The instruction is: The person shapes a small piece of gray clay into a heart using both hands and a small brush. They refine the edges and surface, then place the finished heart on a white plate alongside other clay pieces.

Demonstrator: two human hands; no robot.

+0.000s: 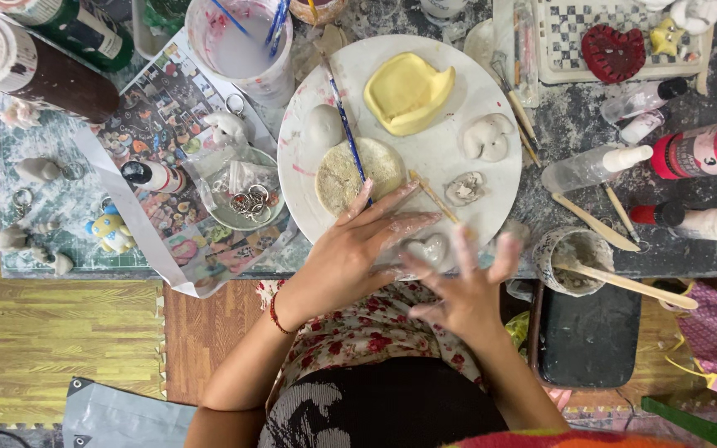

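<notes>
Two hands at a small clay heart

The left hand [358, 249] and right hand [466, 290], fingers spread wide, grip nothing and hover at the heart [426, 247] on the plate [491, 187], at the counter's near edge. A bump could push it off. Both wrists bend up.

Head view: a single camera worn on the person's head, facing almost straight down.

The lens looks from close above onto the round white paint-smeared plate [491, 191], which fills the upper middle of the frame; the grey speckled worktable [574, 124] runs to the top edge, the person's lap and the yellow foam floor mat [60, 348] occupy the bottom. No second view overlaps it.
</notes>
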